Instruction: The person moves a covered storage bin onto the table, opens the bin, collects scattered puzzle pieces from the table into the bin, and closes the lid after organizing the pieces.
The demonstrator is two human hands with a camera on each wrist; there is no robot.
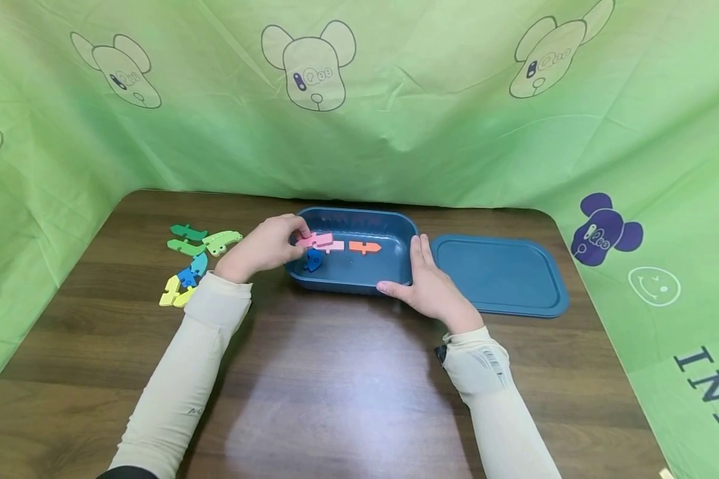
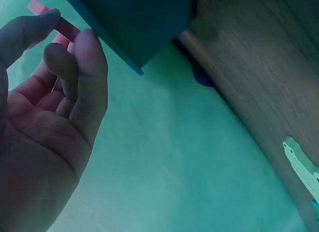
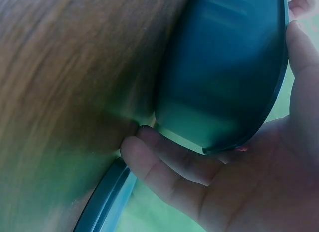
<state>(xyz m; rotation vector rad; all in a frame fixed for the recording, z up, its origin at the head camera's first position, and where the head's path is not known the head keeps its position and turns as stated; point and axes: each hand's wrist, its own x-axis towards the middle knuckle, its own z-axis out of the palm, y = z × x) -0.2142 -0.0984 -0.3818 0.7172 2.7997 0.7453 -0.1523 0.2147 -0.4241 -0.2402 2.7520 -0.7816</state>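
My left hand [image 1: 271, 245] pinches a pink puzzle piece [image 1: 315, 240] between thumb and fingers over the left end of a blue box [image 1: 359, 287]. In the left wrist view the pink piece [image 2: 66, 28] shows at the fingertips. A paler pink piece [image 1: 334, 247] lies partly behind it, inside the box. Also in the box are an orange piece [image 1: 364, 247] and a dark blue piece [image 1: 313, 260]. My right hand [image 1: 434, 286] rests against the box's right end, fingers straight along that side and thumb at the front rim.
A flat blue lid [image 1: 500, 276] lies to the right of the box. Left of the left hand are green pieces [image 1: 186, 247], a light green crocodile-like piece [image 1: 222, 242], blue pieces [image 1: 187, 277] and yellow pieces [image 1: 170, 291]. A green curtain [image 1: 359, 153] hangs behind the wooden table [image 1: 335, 399].
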